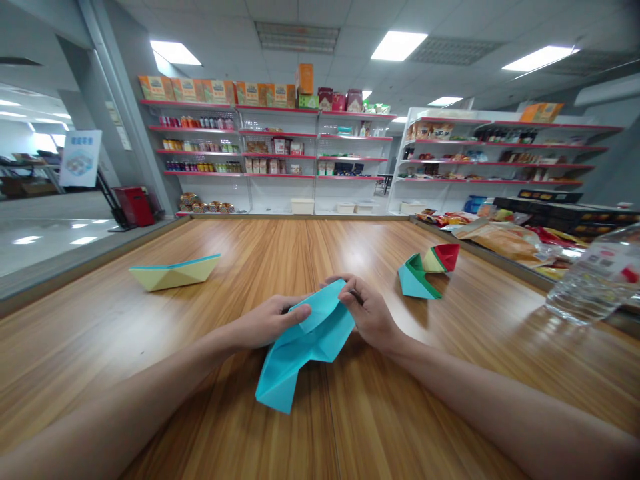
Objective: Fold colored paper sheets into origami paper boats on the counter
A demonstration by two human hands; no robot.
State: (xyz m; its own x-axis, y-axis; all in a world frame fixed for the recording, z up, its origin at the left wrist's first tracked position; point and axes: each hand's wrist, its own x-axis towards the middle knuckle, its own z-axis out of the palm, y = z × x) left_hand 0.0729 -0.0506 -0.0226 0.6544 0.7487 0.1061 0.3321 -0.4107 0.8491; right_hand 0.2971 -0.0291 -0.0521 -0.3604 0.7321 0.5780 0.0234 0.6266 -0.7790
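A partly folded sheet of blue paper (320,333) is held between my two hands, above the wooden table (200,413). My left hand (273,320) grips its left side, thumb on top and fingers hidden underneath. At the upper right corner my right hand (367,310) pinches the paper between thumb and fingers. One part of the sheet hangs down toward me in a pointed flap. A yellow paper boat with a blue rim (175,273) stands on the left. To the right are a blue and green folded paper piece (417,277) and a red, yellow and green one (443,258), close together.
A clear plastic bottle (595,280) stands at the right edge of the table. Behind it lie packaged snacks (500,237) and black boxes (560,213). Shelves of goods (280,133) line the back, and a red bin (134,205) stands at the far left.
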